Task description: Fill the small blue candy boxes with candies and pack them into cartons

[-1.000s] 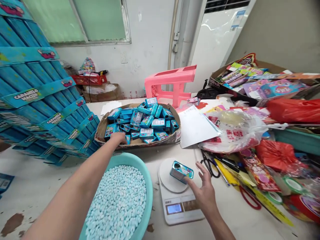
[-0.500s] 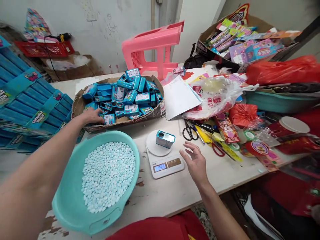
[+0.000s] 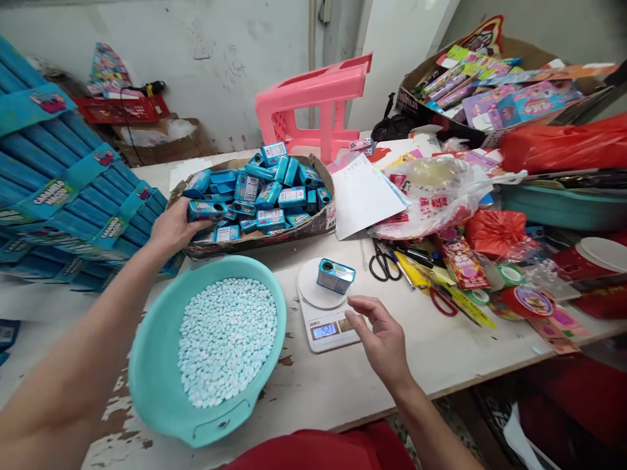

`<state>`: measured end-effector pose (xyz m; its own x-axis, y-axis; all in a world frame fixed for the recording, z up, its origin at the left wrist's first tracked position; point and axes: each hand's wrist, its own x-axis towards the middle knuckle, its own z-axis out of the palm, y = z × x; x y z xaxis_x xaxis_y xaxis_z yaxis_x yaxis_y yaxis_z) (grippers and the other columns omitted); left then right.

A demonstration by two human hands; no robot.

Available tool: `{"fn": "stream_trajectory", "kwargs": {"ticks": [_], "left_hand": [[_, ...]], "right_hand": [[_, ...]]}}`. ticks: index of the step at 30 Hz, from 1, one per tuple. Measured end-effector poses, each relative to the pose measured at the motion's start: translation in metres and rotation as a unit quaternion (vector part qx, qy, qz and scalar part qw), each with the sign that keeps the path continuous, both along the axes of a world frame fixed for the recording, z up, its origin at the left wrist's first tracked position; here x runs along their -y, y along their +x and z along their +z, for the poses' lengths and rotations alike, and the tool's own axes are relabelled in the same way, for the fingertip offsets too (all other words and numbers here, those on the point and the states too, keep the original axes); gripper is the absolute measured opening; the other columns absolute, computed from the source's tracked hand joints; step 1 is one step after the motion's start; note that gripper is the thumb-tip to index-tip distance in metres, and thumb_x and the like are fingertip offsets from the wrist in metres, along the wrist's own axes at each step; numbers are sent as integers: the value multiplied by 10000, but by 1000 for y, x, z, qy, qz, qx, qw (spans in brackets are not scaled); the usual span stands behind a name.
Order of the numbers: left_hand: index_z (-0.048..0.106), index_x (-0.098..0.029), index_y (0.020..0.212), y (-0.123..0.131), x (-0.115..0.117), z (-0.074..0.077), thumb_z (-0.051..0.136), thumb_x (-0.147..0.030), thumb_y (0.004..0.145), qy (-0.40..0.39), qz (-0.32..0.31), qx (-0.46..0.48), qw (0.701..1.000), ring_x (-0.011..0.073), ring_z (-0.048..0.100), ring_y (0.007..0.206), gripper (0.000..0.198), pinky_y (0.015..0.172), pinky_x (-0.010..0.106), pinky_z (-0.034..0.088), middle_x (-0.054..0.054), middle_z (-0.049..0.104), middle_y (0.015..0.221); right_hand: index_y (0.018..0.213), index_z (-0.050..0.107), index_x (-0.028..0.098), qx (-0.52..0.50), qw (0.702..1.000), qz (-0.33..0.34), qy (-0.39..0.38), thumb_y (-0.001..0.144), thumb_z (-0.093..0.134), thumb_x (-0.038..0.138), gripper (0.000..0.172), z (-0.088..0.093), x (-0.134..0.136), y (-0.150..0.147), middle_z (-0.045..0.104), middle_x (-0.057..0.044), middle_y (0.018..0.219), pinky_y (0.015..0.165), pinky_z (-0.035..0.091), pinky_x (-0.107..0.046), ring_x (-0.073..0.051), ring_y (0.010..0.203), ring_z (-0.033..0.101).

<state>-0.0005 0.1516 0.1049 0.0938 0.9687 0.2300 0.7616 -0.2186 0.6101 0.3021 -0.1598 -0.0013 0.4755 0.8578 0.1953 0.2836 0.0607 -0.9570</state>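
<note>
My left hand [image 3: 172,227] is closed on a small blue candy tin [image 3: 206,209] at the left end of a cardboard box [image 3: 259,243] heaped with similar blue tins. Another blue tin [image 3: 336,275], with a dark round opening at one end, lies on the round plate of a white kitchen scale [image 3: 316,301]. Just right of the scale hovers my right hand [image 3: 379,329], fingers apart and holding nothing. In front of the box stands a turquoise basin [image 3: 154,365] with many pale blue and white candies [image 3: 228,339] in it.
Stacked blue display cartons [image 3: 73,176] rise at the left. Behind the box stands a pink plastic stool [image 3: 313,91]. White paper [image 3: 365,196], scissors [image 3: 385,264], a plastic bag [image 3: 431,189] and assorted packets crowd the right side, with a full carton [image 3: 482,130] behind.
My left hand has lifted a tin slightly from the box's left end. My right hand has moved closer to the scale. The camera view has shifted a little left.
</note>
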Motion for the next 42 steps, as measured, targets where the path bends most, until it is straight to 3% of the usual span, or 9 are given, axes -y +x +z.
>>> {"fn": "stream_trajectory", "kwargs": {"ticks": [3, 6, 9, 12, 17, 21, 27, 31, 42], "left_hand": [[501, -148, 1088, 18, 63, 10, 758, -273, 657, -57, 10, 258, 964, 185, 618, 808, 516, 683, 284, 493, 64, 619, 965], [529, -186, 1060, 45, 133, 1, 754, -279, 637, -257, -20, 442, 859, 196, 647, 743, 488, 633, 306, 526, 90, 648, 983], [566, -185, 899, 62, 189, -19, 749, -320, 653, -354, -38, 470, 807, 175, 640, 703, 335, 599, 268, 514, 65, 660, 890], [601, -198, 953, 54, 216, -38, 632, -456, 756, -368, -80, 401, 835, 184, 637, 740, 326, 589, 260, 498, 81, 658, 909], [590, -239, 1121, 7, 216, -68, 565, -512, 746, -288, -139, 3, 947, 293, 602, 936, 465, 646, 312, 463, 127, 618, 1071], [629, -215, 911, -9, 224, -89, 543, -356, 741, -284, -242, -203, 905, 276, 579, 873, 237, 693, 319, 403, 90, 624, 947], [577, -198, 816, -12, 223, -89, 570, -412, 761, -351, -165, 33, 921, 182, 531, 675, 221, 593, 275, 384, 34, 570, 759], [518, -210, 904, -20, 212, -90, 665, -460, 709, -429, -28, 294, 853, 108, 480, 564, 350, 466, 211, 324, -8, 525, 740], [600, -159, 718, 24, 179, -74, 638, -400, 684, -391, -207, 75, 894, 125, 492, 548, 246, 452, 208, 347, 12, 552, 642]], "right_hand": [[1098, 570, 256, 86, 994, 34, 58, 829, 613, 237, 273, 5, -6, -26, 607, -64, 1040, 881, 492, -422, -224, 1003, 580], [1286, 430, 308, 185, 967, 77, 159, 781, 662, 184, 570, 10, -16, -54, 532, -89, 1221, 951, 459, -479, -263, 1156, 510], [1322, 394, 351, 248, 932, 130, 230, 757, 676, 159, 660, 17, -23, -74, 464, -79, 1336, 1003, 406, -519, -296, 1281, 404], [1260, 453, 338, 263, 913, 192, 246, 756, 674, 160, 578, 22, -21, -78, 591, -48, 1209, 1043, 333, -527, -274, 1203, 499], [1041, 568, 252, 106, 974, 160, 119, 687, 762, 354, 416, 16, 3, -60, 665, -36, 939, 842, 475, -393, -224, 872, 632], [948, 616, 215, -64, 989, 131, -22, 683, 761, 368, 338, 4, 28, -44, 645, -13, 845, 678, 478, -277, -173, 750, 595], [1008, 594, 225, -426, 898, 24, -104, 669, 775, 362, 408, -24, 47, -29, 677, -1, 880, 668, 497, -273, -160, 765, 612], [992, 603, 202, -598, 789, 18, -142, 685, 772, 310, 368, -40, 57, -24, 700, -26, 932, 687, 527, -303, -169, 796, 644], [1004, 611, 183, -622, 773, 7, -122, 736, 744, 270, 311, -57, 81, -17, 718, -27, 909, 682, 527, -278, -148, 779, 653]]}}
